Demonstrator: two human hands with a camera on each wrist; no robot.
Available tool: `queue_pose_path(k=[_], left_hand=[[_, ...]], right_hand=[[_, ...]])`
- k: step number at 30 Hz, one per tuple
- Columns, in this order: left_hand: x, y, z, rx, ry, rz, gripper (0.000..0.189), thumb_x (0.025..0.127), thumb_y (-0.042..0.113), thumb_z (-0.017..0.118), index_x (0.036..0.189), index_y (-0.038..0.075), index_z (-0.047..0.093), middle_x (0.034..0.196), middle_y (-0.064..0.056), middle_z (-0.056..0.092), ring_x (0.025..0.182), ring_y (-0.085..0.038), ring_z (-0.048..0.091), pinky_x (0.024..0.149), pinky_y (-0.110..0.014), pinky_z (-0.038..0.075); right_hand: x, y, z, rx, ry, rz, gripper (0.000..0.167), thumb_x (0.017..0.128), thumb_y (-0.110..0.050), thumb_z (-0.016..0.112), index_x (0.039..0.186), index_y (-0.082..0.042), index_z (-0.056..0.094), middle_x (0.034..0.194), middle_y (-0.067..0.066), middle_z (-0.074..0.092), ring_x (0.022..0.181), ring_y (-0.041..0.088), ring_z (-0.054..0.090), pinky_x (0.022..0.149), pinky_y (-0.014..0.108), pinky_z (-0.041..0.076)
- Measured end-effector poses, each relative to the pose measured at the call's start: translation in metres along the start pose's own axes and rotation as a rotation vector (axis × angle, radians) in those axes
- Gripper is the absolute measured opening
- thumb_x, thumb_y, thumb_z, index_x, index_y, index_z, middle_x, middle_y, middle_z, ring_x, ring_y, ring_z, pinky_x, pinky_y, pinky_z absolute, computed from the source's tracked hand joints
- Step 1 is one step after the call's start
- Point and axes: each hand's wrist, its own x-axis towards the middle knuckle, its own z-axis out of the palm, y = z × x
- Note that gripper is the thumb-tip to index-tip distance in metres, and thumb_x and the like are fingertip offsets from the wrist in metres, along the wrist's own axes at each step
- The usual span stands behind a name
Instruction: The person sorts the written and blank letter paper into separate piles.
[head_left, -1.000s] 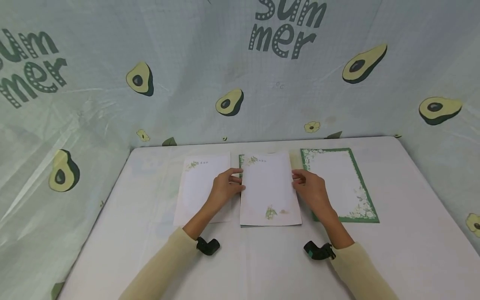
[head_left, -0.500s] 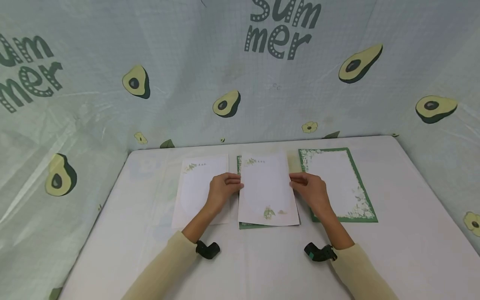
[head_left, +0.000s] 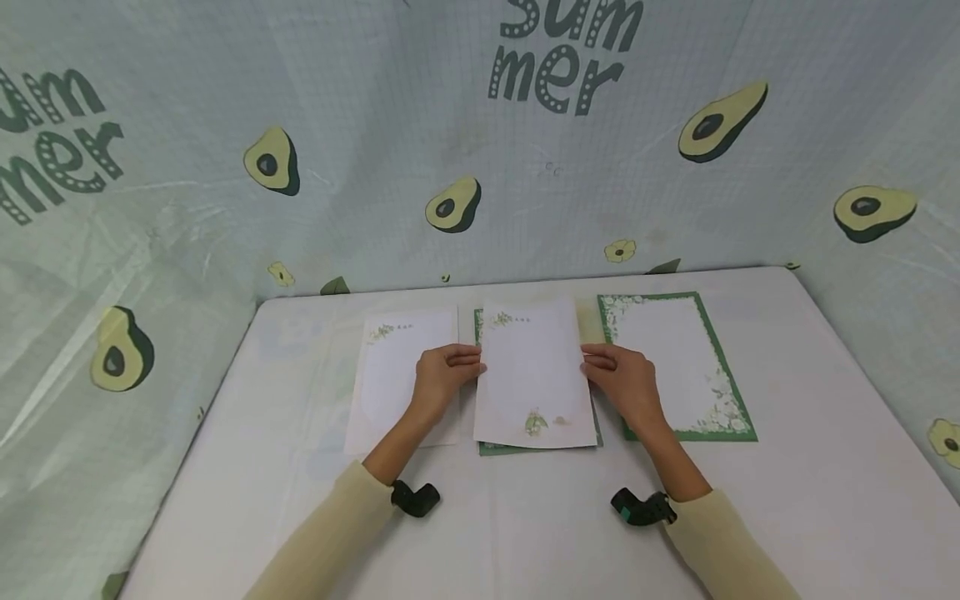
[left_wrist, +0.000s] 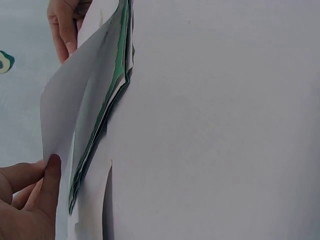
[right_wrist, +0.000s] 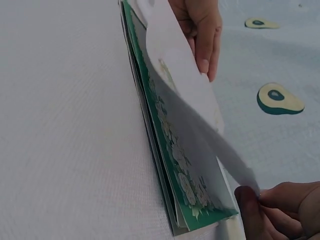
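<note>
Between my two hands is a pale sheet of paper (head_left: 534,375) with a small leaf print, raised from the stack beneath it. My left hand (head_left: 441,382) pinches its left edge between thumb and fingers. At the right edge, my right hand (head_left: 624,382) pinches the same sheet. Both wrist views show the sheet bowed upward, its edges lifted. Under it lies a stack of papers, topped by a green-bordered floral sheet (right_wrist: 172,160). The held sheet hides most of that stack in the head view.
A similar pale sheet (head_left: 386,392) lies left of the stack, partly behind my left hand. Another green-bordered sheet (head_left: 682,358) lies to the right, partly covered by my right hand. A white-covered table (head_left: 525,533) ends at an avocado-print curtain (head_left: 360,167).
The pale sheet has lifted and shifted slightly left, both hands pinching it. More of the green border now shows below its near edge. The side sheets stay in place.
</note>
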Motion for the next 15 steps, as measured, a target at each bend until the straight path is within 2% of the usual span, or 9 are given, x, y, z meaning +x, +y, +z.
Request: queue_pose_path(k=[6, 15], left_hand=[[-0.001, 0.002, -0.003, -0.037, 0.042, -0.006, 0.024, 0.088, 0.002, 0.079, 0.112, -0.001, 0.076, 0.106, -0.018, 0.076, 0.102, -0.024, 0.073, 0.080, -0.020, 0.060], [-0.003, 0.003, -0.009, -0.095, 0.050, 0.000, 0.025, 0.088, 0.001, 0.078, 0.113, -0.002, 0.075, 0.107, -0.018, 0.075, 0.099, -0.021, 0.073, 0.082, -0.024, 0.061]], right_hand=[[0.000, -0.006, 0.002, 0.024, 0.093, -0.012, 0.027, 0.096, -0.012, 0.072, 0.121, -0.001, 0.073, 0.107, 0.017, 0.076, 0.096, 0.027, 0.074, 0.071, 0.013, 0.058], [0.000, -0.011, 0.005, 0.090, 0.120, 0.004, 0.027, 0.095, -0.012, 0.074, 0.121, -0.003, 0.074, 0.108, 0.016, 0.076, 0.097, 0.025, 0.074, 0.072, 0.015, 0.059]])
